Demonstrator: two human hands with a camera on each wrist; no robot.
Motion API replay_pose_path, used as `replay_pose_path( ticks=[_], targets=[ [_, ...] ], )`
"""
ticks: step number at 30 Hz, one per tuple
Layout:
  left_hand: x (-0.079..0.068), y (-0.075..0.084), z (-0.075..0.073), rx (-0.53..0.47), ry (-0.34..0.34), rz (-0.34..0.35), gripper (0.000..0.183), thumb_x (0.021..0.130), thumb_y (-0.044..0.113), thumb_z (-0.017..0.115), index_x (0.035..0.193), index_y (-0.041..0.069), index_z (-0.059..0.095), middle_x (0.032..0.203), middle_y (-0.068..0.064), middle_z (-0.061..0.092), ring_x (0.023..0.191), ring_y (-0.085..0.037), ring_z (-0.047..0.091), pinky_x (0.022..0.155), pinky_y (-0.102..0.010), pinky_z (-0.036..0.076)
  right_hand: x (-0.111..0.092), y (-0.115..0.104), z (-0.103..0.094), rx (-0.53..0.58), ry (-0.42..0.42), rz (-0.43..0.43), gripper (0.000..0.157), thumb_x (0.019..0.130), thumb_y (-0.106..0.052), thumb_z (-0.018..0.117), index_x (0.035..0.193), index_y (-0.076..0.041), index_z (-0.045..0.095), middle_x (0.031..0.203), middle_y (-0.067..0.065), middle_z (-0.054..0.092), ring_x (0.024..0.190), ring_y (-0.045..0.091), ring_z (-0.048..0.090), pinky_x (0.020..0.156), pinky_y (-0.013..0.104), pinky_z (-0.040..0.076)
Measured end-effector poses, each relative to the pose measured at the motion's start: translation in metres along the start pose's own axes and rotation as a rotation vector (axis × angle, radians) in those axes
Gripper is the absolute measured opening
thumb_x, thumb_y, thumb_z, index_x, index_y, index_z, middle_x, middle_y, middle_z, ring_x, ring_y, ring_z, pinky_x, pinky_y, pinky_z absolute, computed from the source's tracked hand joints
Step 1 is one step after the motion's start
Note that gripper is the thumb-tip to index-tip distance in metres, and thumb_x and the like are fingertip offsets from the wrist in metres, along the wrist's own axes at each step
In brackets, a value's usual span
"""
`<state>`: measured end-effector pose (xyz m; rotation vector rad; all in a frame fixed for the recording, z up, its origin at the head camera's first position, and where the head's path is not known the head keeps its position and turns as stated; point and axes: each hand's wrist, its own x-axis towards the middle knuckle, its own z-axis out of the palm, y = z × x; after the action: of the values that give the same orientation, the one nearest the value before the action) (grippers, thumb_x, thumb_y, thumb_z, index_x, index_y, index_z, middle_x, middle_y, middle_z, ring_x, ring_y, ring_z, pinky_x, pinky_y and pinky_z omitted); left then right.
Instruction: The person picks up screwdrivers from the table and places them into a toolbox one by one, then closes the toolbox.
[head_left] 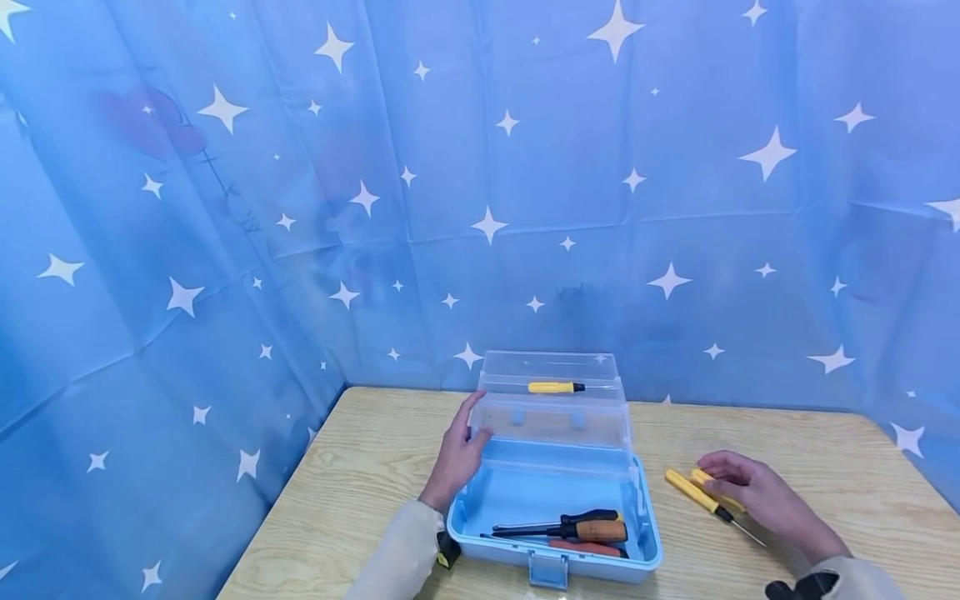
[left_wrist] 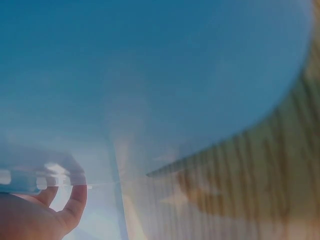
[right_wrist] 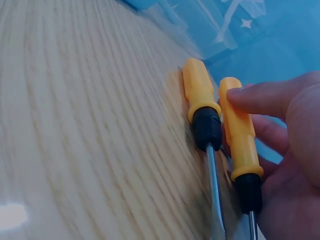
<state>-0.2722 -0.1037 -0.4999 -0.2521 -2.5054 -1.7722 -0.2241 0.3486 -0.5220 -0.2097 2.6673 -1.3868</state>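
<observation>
My left hand (head_left: 457, 458) grips the left edge of the clear raised lid (head_left: 551, 423) of a light blue toolbox (head_left: 495, 546); the left wrist view shows its thumb and finger curled at that edge. To the right of the box, my right hand (head_left: 768, 500) pinches the yellow handle of a screwdriver (right_wrist: 240, 135) between thumb and fingers. Close beside it, on the table, lies a second yellow-handled screwdriver (right_wrist: 199, 85) with a black collar. In the head view, the right hand hides most of the pinched screwdriver.
Inside the box lie a brown-handled screwdriver (head_left: 600, 532), a black-handled one (head_left: 592, 516) and a red-handled tool (head_left: 585, 547). Another yellow-handled screwdriver (head_left: 551, 387) is in the lid's compartment. A blue star-patterned curtain (head_left: 420, 275) hangs behind the wooden table (head_left: 315, 517).
</observation>
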Motion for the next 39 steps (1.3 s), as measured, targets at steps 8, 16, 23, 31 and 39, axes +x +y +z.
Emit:
replay_pose_path(
  ticks=[8, 16, 23, 31, 39],
  targets=[
    [0.0, -0.001, 0.0, -0.008, -0.004, 0.003, 0.056, 0.104, 0.021, 0.048, 0.149, 0.049, 0.031, 0.156, 0.011, 0.037, 0.136, -0.025, 0.047, 0.108, -0.059, 0.041, -0.002, -0.003, -0.009, 0.011, 0.003, -0.007, 0.044, 0.097, -0.027, 0.064, 0.13, 0.0, 0.056, 0.125, 0.019, 0.063, 0.095, -0.004, 0.062, 0.076, 0.024, 0.055],
    [0.0, -0.002, 0.0, -0.018, -0.007, 0.009, 0.055, 0.104, 0.022, 0.048, 0.149, 0.05, 0.031, 0.158, 0.011, 0.034, 0.139, -0.026, 0.044, 0.109, -0.061, 0.038, 0.001, -0.009, -0.013, 0.016, -0.014, 0.0, 0.06, 0.097, -0.034, 0.062, 0.143, 0.001, 0.047, 0.133, 0.021, 0.061, 0.1, 0.0, 0.065, 0.078, 0.023, 0.054],
    [0.001, -0.003, -0.001, -0.021, -0.007, 0.008, 0.055, 0.104, 0.022, 0.048, 0.148, 0.051, 0.031, 0.157, 0.012, 0.034, 0.139, -0.027, 0.044, 0.108, -0.062, 0.039, 0.005, -0.012, -0.017, 0.094, -0.013, -0.016, 0.065, 0.1, -0.031, 0.058, 0.151, 0.001, 0.035, 0.115, 0.016, 0.072, 0.078, 0.023, 0.068, 0.053, 0.033, 0.047],
    [0.001, -0.004, -0.002, -0.034, -0.009, 0.0, 0.055, 0.104, 0.024, 0.048, 0.148, 0.052, 0.031, 0.157, 0.013, 0.035, 0.138, -0.027, 0.045, 0.107, -0.062, 0.04, 0.007, -0.02, -0.017, 0.064, -0.013, -0.049, 0.059, 0.101, -0.031, 0.056, 0.147, 0.003, 0.042, 0.11, 0.014, 0.072, 0.073, 0.024, 0.064, 0.055, 0.033, 0.046],
    [0.003, -0.006, -0.001, -0.018, -0.008, 0.012, 0.054, 0.104, 0.026, 0.048, 0.148, 0.052, 0.031, 0.156, 0.013, 0.036, 0.138, -0.025, 0.045, 0.109, -0.059, 0.04, 0.011, -0.04, -0.017, 0.014, 0.004, -0.035, 0.054, 0.101, -0.034, 0.057, 0.142, 0.0, 0.05, 0.09, 0.013, 0.07, 0.074, 0.025, 0.061, 0.053, 0.033, 0.043]
  ],
)
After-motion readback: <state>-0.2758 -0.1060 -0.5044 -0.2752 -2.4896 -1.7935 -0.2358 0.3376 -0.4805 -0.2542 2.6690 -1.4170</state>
